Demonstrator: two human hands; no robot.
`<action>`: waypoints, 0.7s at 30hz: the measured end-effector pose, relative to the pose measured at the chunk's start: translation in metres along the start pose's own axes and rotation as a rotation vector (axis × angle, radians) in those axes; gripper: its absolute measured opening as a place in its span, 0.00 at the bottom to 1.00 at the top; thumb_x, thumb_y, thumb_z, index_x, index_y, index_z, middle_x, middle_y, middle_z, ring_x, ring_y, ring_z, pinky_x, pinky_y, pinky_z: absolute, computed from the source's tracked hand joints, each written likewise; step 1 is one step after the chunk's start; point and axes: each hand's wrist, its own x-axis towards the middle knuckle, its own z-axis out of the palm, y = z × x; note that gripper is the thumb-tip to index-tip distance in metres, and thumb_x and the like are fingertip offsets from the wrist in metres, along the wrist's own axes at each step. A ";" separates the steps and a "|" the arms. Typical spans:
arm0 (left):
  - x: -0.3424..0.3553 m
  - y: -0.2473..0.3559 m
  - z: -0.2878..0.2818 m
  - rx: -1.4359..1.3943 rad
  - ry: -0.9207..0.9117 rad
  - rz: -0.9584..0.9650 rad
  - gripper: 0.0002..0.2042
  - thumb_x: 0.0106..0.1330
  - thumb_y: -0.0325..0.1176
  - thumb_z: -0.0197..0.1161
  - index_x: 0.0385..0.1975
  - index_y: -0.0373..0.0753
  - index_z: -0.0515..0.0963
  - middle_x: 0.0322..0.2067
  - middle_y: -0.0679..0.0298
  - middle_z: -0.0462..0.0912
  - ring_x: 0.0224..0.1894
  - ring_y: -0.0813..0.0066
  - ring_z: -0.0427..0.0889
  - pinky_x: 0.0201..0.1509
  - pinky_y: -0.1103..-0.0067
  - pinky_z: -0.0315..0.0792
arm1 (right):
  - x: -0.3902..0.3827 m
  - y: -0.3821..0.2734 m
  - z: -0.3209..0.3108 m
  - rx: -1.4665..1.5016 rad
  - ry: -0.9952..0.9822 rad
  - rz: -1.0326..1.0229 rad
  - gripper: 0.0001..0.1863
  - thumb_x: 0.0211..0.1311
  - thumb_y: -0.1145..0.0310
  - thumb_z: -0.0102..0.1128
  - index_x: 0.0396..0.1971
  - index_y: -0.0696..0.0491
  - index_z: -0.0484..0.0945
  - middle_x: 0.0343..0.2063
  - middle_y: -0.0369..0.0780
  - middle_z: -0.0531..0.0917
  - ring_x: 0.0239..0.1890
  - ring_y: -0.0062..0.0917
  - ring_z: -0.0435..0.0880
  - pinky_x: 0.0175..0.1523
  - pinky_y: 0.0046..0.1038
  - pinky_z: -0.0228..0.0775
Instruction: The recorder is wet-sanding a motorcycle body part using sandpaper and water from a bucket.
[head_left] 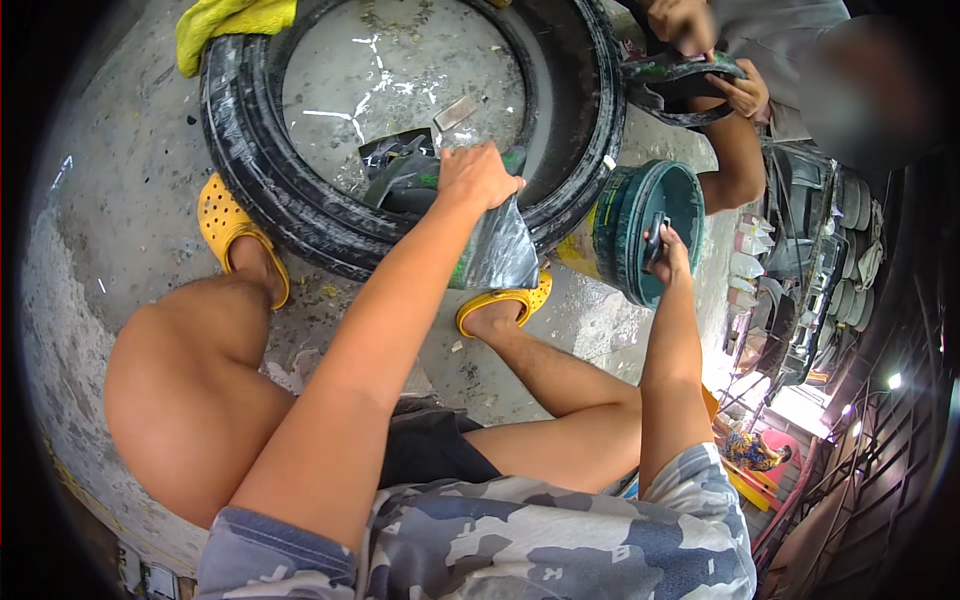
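The left hand [478, 178] has its fingers clamped on a dark, glossy rubber sheet [497, 250] draped over the worn black tyre [300, 200] on the concrete floor [130, 170], while the right hand [668, 255] grips a small dark tool [655, 238] inside the green bucket [640, 215].

The left hand [478, 176] grips a grey rubber sheet [497, 250] at the near rim of the black tyre [270, 180]; right of the tyre, the right hand [668, 252] holds a dark tool [655, 240] inside a green bucket [640, 225]; a yellow cloth [225, 22] drapes the tyre's far edge
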 end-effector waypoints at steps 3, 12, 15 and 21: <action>0.000 -0.003 0.002 0.013 0.005 -0.006 0.33 0.55 0.55 0.65 0.51 0.32 0.74 0.51 0.48 0.79 0.57 0.55 0.76 0.64 0.58 0.59 | 0.022 0.028 0.005 0.144 -0.012 0.081 0.08 0.70 0.68 0.51 0.44 0.53 0.72 0.32 0.41 0.82 0.32 0.29 0.83 0.41 0.31 0.78; 0.009 0.006 0.005 0.014 -0.095 0.018 0.37 0.55 0.57 0.64 0.55 0.31 0.72 0.54 0.47 0.76 0.58 0.55 0.75 0.64 0.57 0.59 | 0.058 0.046 -0.025 0.176 0.015 0.134 0.11 0.69 0.65 0.49 0.47 0.50 0.71 0.35 0.42 0.82 0.33 0.30 0.82 0.36 0.35 0.76; 0.006 0.002 0.000 0.026 -0.092 0.004 0.36 0.54 0.58 0.64 0.54 0.31 0.73 0.54 0.46 0.76 0.58 0.55 0.75 0.64 0.58 0.60 | 0.026 0.017 -0.005 0.281 -0.022 0.021 0.13 0.68 0.65 0.49 0.49 0.50 0.67 0.32 0.42 0.80 0.27 0.28 0.79 0.29 0.33 0.74; 0.003 0.002 0.004 -0.002 -0.082 0.000 0.36 0.53 0.58 0.66 0.51 0.31 0.75 0.52 0.47 0.78 0.58 0.55 0.75 0.66 0.59 0.58 | -0.113 -0.032 0.069 -0.008 0.097 -0.363 0.14 0.64 0.67 0.46 0.49 0.45 0.67 0.28 0.41 0.77 0.19 0.24 0.76 0.20 0.24 0.70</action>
